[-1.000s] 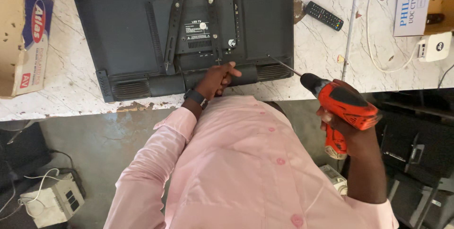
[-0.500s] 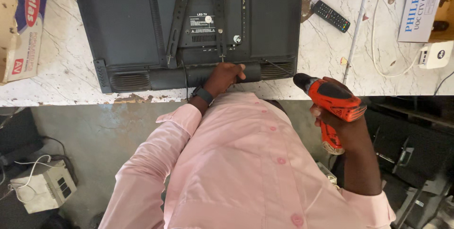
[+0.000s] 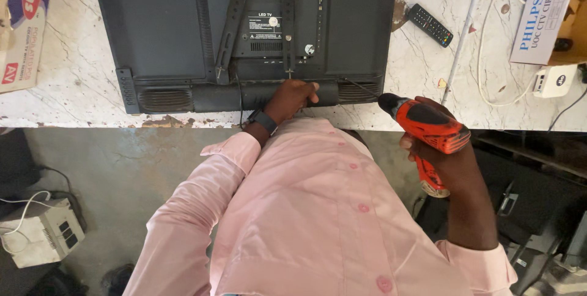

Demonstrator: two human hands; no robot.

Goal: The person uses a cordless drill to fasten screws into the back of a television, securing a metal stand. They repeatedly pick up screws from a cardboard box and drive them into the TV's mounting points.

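With our left hand (image 3: 292, 95) closed on the near edge of the television (image 3: 244, 33) lying face-down on the table (image 3: 73, 88), our right hand (image 3: 443, 161) grips the drill (image 3: 428, 126), which we should keep straight on the screw.

– What does the frame cut off? The television (image 3: 183, 33) lying face-down on the marble bench (image 3: 73, 88) loses its far side at the top edge; the cardboard box (image 3: 21, 21) runs off the left

– And what stays hidden? The left hand (image 3: 292, 97) covers part of the set's lower edge, its fingertips curled out of sight. The drill (image 3: 428, 128) bit's tip is too thin to place, and the right hand (image 3: 449, 164) hides the trigger
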